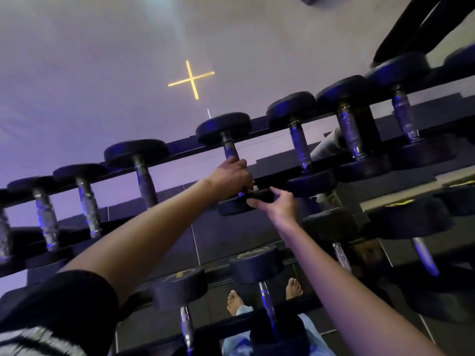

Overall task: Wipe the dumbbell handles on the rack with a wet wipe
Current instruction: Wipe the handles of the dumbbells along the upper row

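The dumbbell handle being cleaned sits on the rack top row, just toward 12 o'clock from the picture's middle. The left hand is curled round its lower end, with a white scrap of wet wipe peeking out beneath. The right hand, at 4 o'clock from it, is spread with thumb and forefinger braced on the near head. Neighbouring handles toward 9 and 2 o'clock, and the lower rows at 6, show no sign either way; much likely remains.
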